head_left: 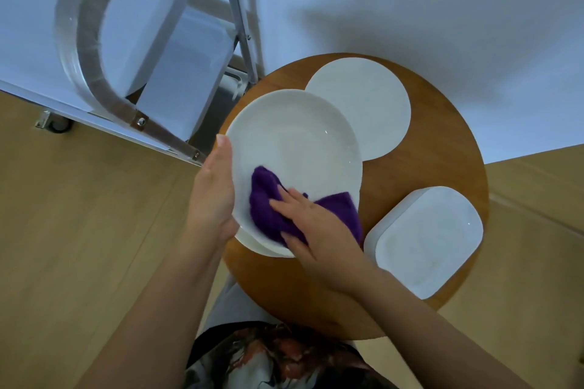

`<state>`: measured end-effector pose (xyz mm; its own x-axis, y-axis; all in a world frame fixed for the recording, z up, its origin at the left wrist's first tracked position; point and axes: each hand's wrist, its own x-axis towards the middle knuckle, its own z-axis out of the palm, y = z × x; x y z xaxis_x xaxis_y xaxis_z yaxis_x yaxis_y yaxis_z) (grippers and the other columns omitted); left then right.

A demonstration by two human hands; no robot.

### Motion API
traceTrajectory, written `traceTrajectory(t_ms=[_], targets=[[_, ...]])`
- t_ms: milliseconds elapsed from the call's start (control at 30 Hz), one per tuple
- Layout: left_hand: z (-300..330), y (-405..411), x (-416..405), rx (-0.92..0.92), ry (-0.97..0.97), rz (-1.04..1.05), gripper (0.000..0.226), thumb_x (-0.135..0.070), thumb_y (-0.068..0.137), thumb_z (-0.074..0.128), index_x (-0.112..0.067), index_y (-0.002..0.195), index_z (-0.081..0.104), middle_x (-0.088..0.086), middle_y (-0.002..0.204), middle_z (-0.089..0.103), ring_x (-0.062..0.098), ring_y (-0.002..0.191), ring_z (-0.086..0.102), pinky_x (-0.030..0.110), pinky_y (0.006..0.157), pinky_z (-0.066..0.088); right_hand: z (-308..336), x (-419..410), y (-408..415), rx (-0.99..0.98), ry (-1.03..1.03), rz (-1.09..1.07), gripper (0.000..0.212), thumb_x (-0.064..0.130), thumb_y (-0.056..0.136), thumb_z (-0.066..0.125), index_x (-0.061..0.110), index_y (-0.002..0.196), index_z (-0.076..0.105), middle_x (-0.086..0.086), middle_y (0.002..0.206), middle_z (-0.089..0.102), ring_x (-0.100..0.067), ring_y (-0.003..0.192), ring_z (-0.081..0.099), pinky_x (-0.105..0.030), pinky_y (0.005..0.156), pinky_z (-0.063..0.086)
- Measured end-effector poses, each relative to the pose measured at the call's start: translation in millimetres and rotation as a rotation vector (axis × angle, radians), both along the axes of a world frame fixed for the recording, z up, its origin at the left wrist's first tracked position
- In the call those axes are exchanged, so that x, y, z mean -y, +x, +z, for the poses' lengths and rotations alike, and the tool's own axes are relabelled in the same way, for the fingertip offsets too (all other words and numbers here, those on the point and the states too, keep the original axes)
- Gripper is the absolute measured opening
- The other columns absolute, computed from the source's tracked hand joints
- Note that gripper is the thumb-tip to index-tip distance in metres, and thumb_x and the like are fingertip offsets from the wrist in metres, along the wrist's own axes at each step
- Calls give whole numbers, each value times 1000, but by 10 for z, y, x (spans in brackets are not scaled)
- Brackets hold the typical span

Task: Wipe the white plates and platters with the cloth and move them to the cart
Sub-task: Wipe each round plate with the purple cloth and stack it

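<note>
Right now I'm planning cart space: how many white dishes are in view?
4: an oval plate held up, another peeking beneath it, a round plate behind, a square platter right. More may be hidden.

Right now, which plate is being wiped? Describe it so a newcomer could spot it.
Find the round wooden table beside the cart. Over its left edge, the left hand holds a round glossy plate tilted up. It alone has the purple cloth on it, pressed by the right hand; the other plates lie flat.
</note>
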<state>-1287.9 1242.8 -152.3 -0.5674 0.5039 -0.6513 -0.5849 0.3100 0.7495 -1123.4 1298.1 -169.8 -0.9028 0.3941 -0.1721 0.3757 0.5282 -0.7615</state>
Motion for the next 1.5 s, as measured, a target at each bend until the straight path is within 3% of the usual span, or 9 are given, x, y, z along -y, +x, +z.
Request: traceTrajectory(t_ms=[167,333,567,767,867,967,1067,1333,1500], targets=[[82,89,65,-11,69,-180,58,-66,75,38,-28,114,59,-4,95,73,15,86,70,28,64,57,-139,-385,361,50,485,-80,46,12,80,62,9,126,58,-12,133,54,-32,126,42,-53,100,32],[53,336,31,19,-12,-160,69,-71,70,38,-29,121,57,1,100,70,18,85,70,26,55,54,-202,-599,137,78,573,-376,45,16,93,51,8,136,46,-15,143,43,-37,133,36,-46,106,24],[117,292,-24,-6,68,-191,57,-66,76,42,-28,114,63,6,106,71,25,102,66,37,81,56,-4,-235,-350,-129,192,-336,52,28,98,39,28,143,14,2,154,7,-12,142,-4,-28,116,-5],[152,219,-52,-113,-14,-122,50,-67,81,36,-30,97,66,-4,87,74,11,83,71,23,60,56,40,215,-76,-123,-23,-13,73,43,92,50,33,145,1,10,154,-5,-11,144,-12,-24,115,-9],[135,237,-18,21,-81,-84,55,-68,85,35,-28,112,61,2,99,73,22,92,69,37,71,59,-24,116,184,-48,294,76,88,37,78,72,26,147,19,-3,155,20,-27,143,17,-42,113,16],[170,260,-67,183,-31,-120,61,-67,87,33,-25,126,55,11,118,65,33,108,62,52,92,50,-36,75,302,-137,485,-97,57,15,76,76,11,129,56,-14,133,55,-36,118,55,-49,86,53],[263,245,-166,140,-121,-110,60,-71,86,33,-28,119,59,7,112,68,30,102,65,47,87,54,32,76,337,-251,555,-141,36,11,79,69,5,115,66,-16,118,64,-33,100,66,-40,68,59],[298,208,-296,13,-113,-168,70,-76,83,27,-27,122,57,2,132,55,24,125,49,55,105,36,708,-106,294,-478,-224,-493,52,20,76,74,38,119,50,33,107,59,5,105,57,-10,73,51],[46,407,-249,240,-35,-55,64,-71,88,27,-29,124,59,5,118,67,28,113,60,45,94,50,709,-201,329,-591,-804,-648,47,24,64,80,49,101,65,14,105,68,-12,102,64,-25,72,56]])
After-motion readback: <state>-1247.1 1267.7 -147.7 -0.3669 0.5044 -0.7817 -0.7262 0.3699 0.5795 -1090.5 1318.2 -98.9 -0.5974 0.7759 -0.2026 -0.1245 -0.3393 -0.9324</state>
